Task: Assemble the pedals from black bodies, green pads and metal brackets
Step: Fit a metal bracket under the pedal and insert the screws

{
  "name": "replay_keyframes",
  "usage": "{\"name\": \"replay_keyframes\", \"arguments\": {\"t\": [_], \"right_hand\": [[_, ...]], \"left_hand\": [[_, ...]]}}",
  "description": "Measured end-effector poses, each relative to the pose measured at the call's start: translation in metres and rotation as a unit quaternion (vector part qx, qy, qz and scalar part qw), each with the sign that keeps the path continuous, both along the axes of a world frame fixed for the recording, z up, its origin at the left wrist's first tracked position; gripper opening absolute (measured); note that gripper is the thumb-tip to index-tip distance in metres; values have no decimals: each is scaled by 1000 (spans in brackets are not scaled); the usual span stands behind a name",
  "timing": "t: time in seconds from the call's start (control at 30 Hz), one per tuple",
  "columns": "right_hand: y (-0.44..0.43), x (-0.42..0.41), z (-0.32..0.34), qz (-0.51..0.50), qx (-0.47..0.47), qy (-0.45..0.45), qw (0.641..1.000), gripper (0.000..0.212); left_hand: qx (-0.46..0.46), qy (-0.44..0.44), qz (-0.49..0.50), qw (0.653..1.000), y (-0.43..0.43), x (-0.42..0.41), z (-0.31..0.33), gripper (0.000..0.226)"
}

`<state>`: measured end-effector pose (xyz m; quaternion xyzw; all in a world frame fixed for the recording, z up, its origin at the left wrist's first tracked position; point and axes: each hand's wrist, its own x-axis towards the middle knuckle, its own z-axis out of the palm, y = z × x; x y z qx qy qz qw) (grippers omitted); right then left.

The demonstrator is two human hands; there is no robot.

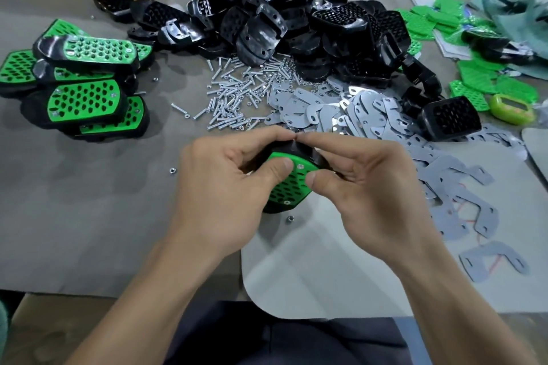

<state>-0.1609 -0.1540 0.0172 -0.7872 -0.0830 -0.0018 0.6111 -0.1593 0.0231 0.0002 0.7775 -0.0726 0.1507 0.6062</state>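
Note:
Both hands hold one pedal [292,184] just above the table centre: a black body with a green perforated pad on top and screw heads in the pad. My left hand [228,187] grips its left side, thumb pressed on the pad. My right hand [367,187] grips the right side, thumb on the pad's edge, forefinger meeting the left forefinger over the far end. Loose black bodies [296,18] are heaped at the back. Grey metal brackets [355,109] spread to the right. Green pads [430,21] lie at the far right.
Several finished pedals [86,83] are stacked at the left. Screws and nuts [237,92] are scattered in the middle. A loose nut [290,219] lies under the held pedal, another nut [173,170] to the left. A pale sheet [296,275] covers the near table edge.

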Motion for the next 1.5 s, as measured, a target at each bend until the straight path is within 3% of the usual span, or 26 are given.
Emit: {"name": "replay_keyframes", "arguments": {"t": [0.13, 0.27, 0.4, 0.53, 0.7, 0.93, 1.03, 1.13, 1.27, 1.37, 1.5], "right_hand": [[2, -2, 0, -20, -16, -8, 1000, 49], [2, -4, 0, -24, -20, -24, 999, 50], [4, -5, -2, -13, 7, -26, 1000, 49], [10, -2, -1, 15, 10, -19, 1000, 49], [12, -2, 0, -22, -26, -45, 998, 47], [17, -7, 0, -60, -55, -89, 993, 54], [15, -7, -1, -63, -60, -89, 992, 53], [17, -11, -1, -63, -59, -84, 993, 53], [9, -11, 13, 1, -91, -43, 995, 53], [-5, 3, 33, 123, -124, 48, 983, 38], [-2, 20, 46, 173, -138, 55, 974, 23]], "left_hand": [[27, -29, 40, 998, -5, -5, -3, 35], [25, -31, 15, 999, -1, -7, -4, 33], [-56, -21, -48, 997, 8, -1, 0, 40], [-95, -21, -26, 995, 8, -3, -6, 37], [-36, -45, 54, 997, -3, -6, -9, 35], [33, -76, 89, 993, -9, -8, -9, 34], [44, -71, 54, 995, -3, -7, -10, 35], [-28, -36, -16, 999, 6, 1, -10, 44], [-98, -38, -32, 994, 9, -4, -17, 45], [-109, -52, -35, 992, 13, -18, -22, 40], [-133, -53, -51, 988, 19, -21, -21, 40]]}}
